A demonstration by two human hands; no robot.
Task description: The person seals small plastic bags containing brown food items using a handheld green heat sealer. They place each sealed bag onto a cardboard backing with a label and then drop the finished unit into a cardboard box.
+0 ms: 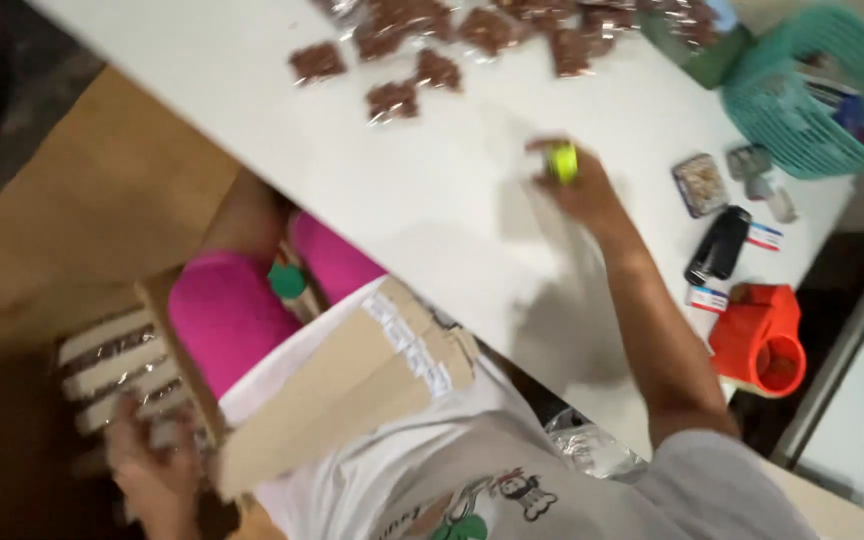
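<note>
Many clear packets of brown pieces (392, 100) lie loose on the white counter (432, 200); some fill the cardboard box (152, 370). The left hand (147, 460) rests on boxed packets, grip unclear; the right hand (572, 180) clenches a small yellow-green round object (563, 162).

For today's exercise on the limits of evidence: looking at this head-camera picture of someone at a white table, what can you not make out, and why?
- Small yellow-green object in the right hand, head view: motion blur and the fingers hide its kind.
- Left hand in the cardboard box: blurred and dim, so its grasp is unclear.
- Teal basket: contents cut by the frame edge and hidden by its wall.
- Brown packets: contents too blurred to identify.
</note>
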